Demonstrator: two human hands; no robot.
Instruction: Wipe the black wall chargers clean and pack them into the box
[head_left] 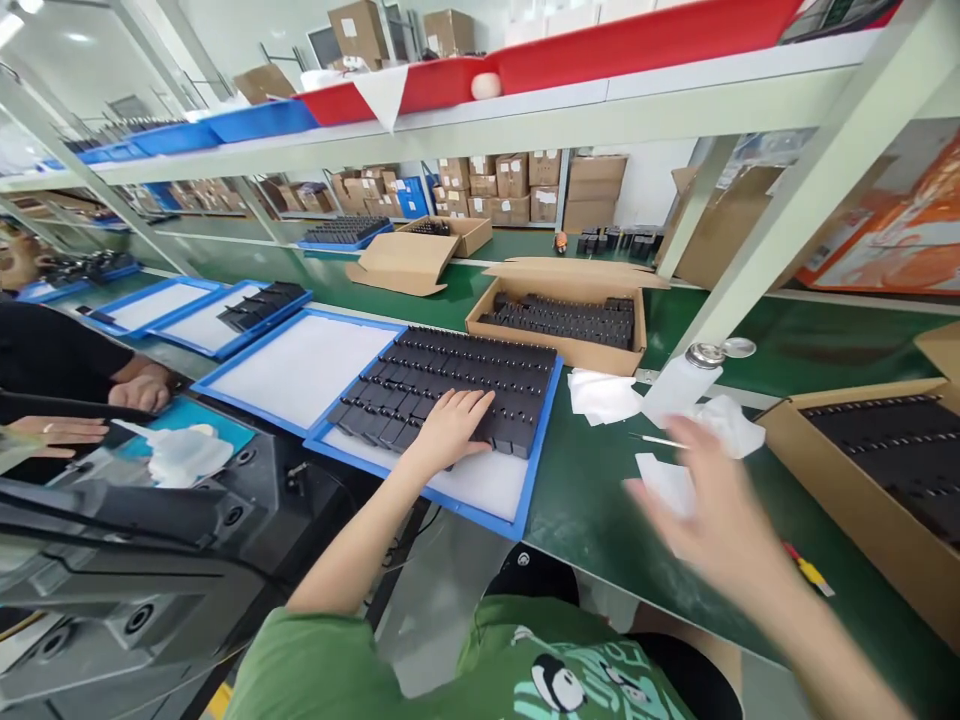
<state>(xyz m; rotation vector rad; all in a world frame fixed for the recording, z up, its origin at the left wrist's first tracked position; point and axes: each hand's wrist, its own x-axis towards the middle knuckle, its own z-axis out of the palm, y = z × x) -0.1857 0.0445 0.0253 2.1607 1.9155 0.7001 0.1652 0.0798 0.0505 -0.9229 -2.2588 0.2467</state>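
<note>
My left hand [454,425] lies over the front rows of black rectangular blocks [472,365], fingers stretched out and thumb spread to the side. These blocks fill most of a blue-rimmed tray [525,505] lined with white foam. Over the green bench on the right, my right hand [709,510] is smeared by motion, so its grip is unclear. Close to its fingers are a white cloth piece [664,482] and a thin white stick [656,440] with a dark tip. Behind it stands a white bottle [682,385] with a metal top and its lid flipped open.
Cardboard boxes of black blocks stand behind the tray [555,340] and at right [832,500]. White wipes [604,397] and a red-yellow tool [808,570] lie on the bench. A shelf post [795,200] rises at right. At left, a co-worker's hands [142,388] are beside a grey machine [187,560].
</note>
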